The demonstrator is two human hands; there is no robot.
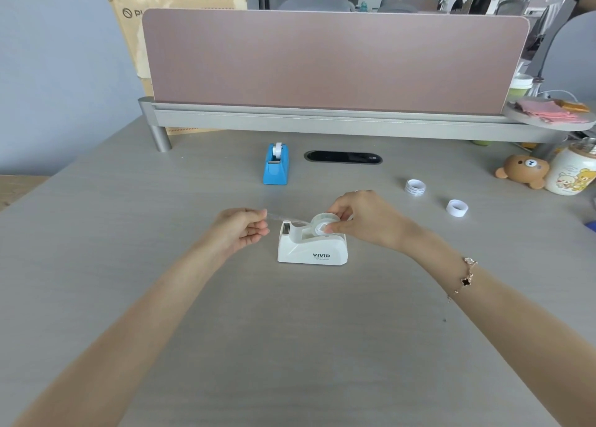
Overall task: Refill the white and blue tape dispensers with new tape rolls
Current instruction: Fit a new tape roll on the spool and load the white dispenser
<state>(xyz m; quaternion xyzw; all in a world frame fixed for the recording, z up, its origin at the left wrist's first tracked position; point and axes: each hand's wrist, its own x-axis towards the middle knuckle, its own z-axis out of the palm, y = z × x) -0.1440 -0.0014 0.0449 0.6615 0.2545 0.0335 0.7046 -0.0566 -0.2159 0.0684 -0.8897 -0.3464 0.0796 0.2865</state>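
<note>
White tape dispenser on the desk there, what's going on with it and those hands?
A person is loading the white tape dispenser. The right hand holds a clear tape roll at the dispenser's cradle, while the left hand pinches the loose tape end and draws it out past the cutter. The blue tape dispenser stands farther back with a white roll in it. Two empty-looking tape cores lie to the right.
</note>
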